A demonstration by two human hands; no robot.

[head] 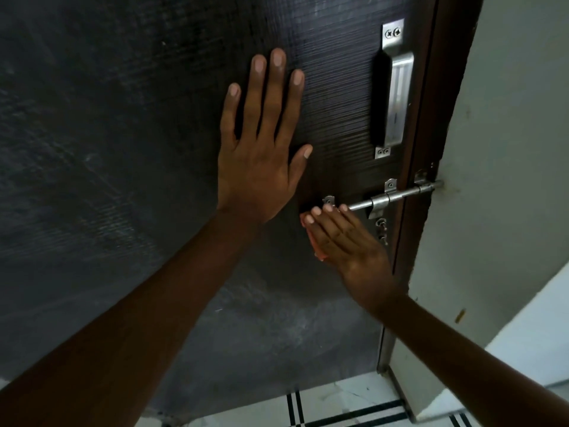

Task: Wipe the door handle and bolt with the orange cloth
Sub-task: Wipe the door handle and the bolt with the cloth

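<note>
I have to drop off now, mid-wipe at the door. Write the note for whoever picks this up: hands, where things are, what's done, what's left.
Left hand: open, flat against the dark wood-grain door, holding nothing.
Right hand: pressing the folded orange cloth onto the door at the left end of the steel sliding bolt; only an edge of cloth shows.
The bolt is slid across into the frame side.
The steel pull handle sits above the bolt, untouched right now.
Done: cannot tell from this view.
Left, at least: the bolt's rod to the right, probably the handle.
</note>
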